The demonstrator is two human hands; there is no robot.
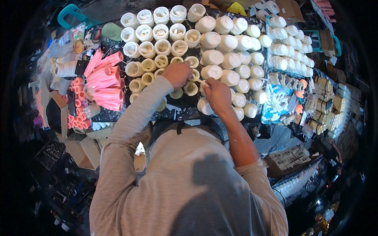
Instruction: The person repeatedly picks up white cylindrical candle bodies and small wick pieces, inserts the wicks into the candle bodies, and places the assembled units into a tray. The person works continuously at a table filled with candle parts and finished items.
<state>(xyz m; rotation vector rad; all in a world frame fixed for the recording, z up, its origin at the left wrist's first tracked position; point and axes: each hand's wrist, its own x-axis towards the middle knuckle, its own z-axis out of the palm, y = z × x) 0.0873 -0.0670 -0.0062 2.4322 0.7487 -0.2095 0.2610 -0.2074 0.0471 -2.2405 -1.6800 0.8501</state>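
Note:
My left hand [178,74] reaches over a row of hollow cream cups, its fingers curled at a small open cup [193,75]. What those fingers grip, if anything, is hidden. Just to the right, my right hand [217,94] is closed, with thumb and forefinger pinched around a small white piece [203,83] beside that cup. Behind my left hand stand white cups [161,31] with pale pieces inside their open tops. Around my right hand are rows of rounded white pieces [230,61] with closed tops, some with a thin strand on top.
Pink tapered tubes [104,84] lie in bundles on the left, near a spool of white cord [66,69]. More white pieces stand on a blue-edged tray [278,51] at right. Cardboard boxes [84,149] sit below the dark table's [189,112] left side.

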